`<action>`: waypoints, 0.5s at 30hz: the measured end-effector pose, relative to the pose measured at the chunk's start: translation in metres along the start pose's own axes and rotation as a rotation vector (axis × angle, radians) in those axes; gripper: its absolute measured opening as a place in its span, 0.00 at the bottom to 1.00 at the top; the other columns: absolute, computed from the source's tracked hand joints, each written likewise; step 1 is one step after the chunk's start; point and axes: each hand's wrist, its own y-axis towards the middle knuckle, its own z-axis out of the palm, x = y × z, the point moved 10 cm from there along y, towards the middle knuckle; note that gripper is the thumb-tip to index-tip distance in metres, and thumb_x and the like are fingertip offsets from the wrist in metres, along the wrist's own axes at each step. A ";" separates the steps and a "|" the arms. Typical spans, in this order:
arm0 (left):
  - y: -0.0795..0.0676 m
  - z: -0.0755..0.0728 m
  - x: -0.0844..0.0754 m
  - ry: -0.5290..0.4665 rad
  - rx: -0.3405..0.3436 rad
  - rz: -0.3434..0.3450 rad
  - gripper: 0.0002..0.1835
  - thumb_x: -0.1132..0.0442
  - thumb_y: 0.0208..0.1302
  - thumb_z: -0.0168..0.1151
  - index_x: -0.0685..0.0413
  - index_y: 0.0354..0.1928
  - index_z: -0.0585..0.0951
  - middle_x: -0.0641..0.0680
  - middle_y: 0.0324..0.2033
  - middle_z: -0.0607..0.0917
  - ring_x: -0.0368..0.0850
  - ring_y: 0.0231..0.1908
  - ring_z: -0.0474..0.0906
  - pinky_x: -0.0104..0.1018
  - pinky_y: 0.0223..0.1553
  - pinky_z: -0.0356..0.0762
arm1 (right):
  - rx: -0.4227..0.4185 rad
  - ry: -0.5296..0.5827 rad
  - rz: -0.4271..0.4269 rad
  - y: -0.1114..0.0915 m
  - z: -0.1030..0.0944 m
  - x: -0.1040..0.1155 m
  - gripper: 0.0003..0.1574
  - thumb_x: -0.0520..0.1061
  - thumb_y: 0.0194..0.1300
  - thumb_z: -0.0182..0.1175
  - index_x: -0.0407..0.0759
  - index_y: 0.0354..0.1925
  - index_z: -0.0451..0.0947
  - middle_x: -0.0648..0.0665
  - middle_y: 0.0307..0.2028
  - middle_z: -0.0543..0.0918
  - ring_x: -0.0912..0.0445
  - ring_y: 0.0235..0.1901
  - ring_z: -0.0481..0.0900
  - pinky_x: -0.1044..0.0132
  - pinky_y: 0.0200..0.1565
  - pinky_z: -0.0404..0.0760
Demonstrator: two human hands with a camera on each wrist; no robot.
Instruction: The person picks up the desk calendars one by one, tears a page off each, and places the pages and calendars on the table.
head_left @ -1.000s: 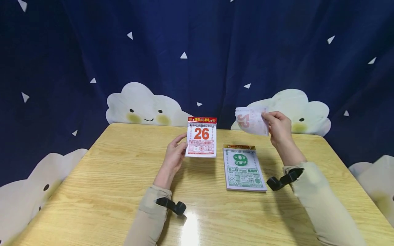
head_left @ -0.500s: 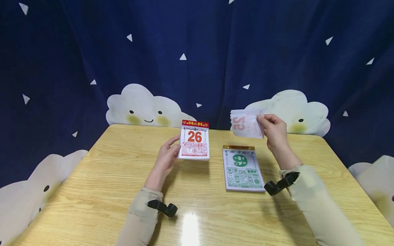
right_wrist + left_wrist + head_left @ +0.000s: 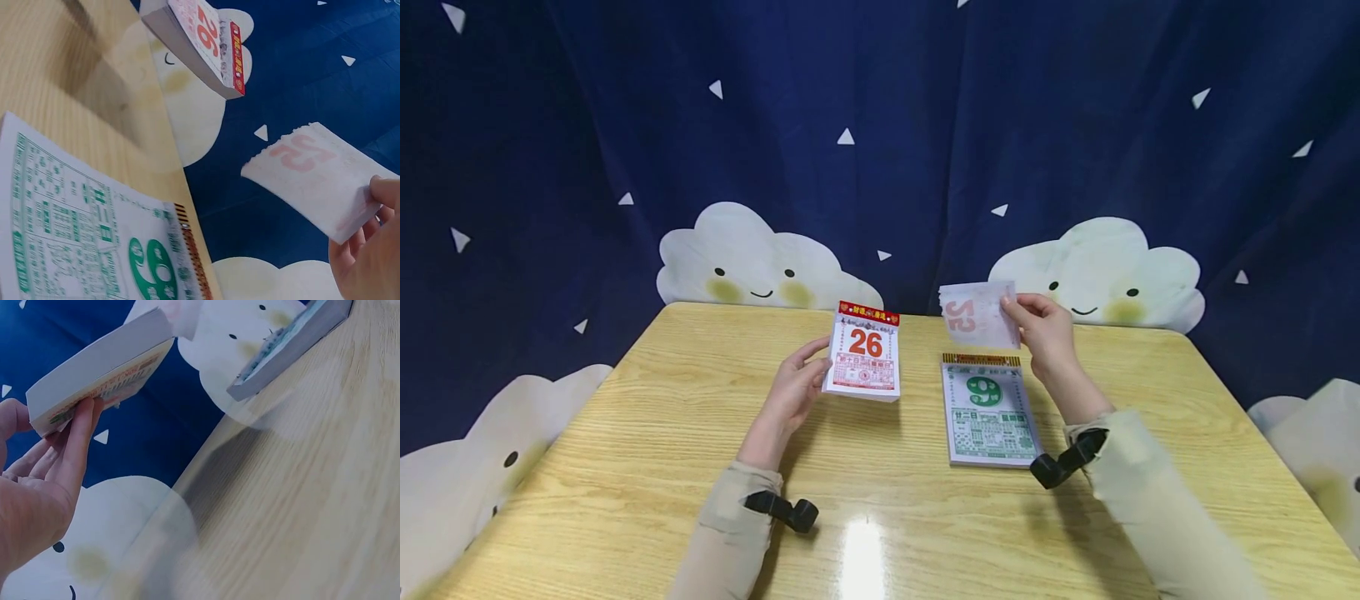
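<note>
A thick tear-off calendar [image 3: 862, 354] with a red header and a red 26 is held above the table by my left hand [image 3: 793, 385]. In the left wrist view the thumb is at the near side of the calendar pad [image 3: 100, 372] and the fingers support its back. My right hand [image 3: 1047, 335] pinches a loose calendar page [image 3: 976, 315] between thumb and fingers. Its back faces me, with a mirrored red 25 showing through, and the right wrist view shows one ragged edge on the page [image 3: 312, 175]. Below it lies a second tear-off calendar [image 3: 990, 412] with a green 9.
The wooden table [image 3: 647, 467] carries the green calendar right of centre. Behind the table hangs a dark blue curtain [image 3: 895, 125] with white triangles and smiling clouds. A black wrist strap with a camera [image 3: 790, 510] sits on the left sleeve, another wrist camera [image 3: 1060, 467] on the right.
My left hand has moved left and down with the red calendar, which now leans further back. The right hand has carried the loose page left and lower, over the green calendar's top.
</note>
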 end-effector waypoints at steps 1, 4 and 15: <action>0.000 -0.001 0.000 0.000 0.002 0.000 0.26 0.73 0.60 0.46 0.62 0.62 0.64 0.50 0.31 0.81 0.38 0.25 0.79 0.28 0.29 0.78 | 0.010 -0.025 0.000 -0.001 0.002 -0.002 0.08 0.49 0.56 0.63 0.48 0.32 0.74 0.56 0.29 0.74 0.64 0.29 0.71 0.76 0.28 0.72; 0.000 -0.004 0.002 0.005 0.002 -0.006 0.26 0.73 0.59 0.45 0.64 0.63 0.63 0.49 0.29 0.82 0.39 0.23 0.79 0.28 0.28 0.78 | 0.034 -0.105 -0.015 -0.003 0.009 -0.006 0.13 0.50 0.58 0.61 0.43 0.37 0.76 0.57 0.30 0.74 0.64 0.30 0.70 0.75 0.31 0.71; -0.002 -0.016 0.007 0.042 -0.035 -0.027 0.25 0.72 0.59 0.46 0.63 0.62 0.65 0.51 0.30 0.81 0.39 0.23 0.79 0.29 0.25 0.78 | 0.080 -0.273 -0.074 -0.005 0.033 -0.019 0.22 0.49 0.60 0.59 0.34 0.46 0.78 0.45 0.41 0.78 0.63 0.35 0.71 0.77 0.36 0.71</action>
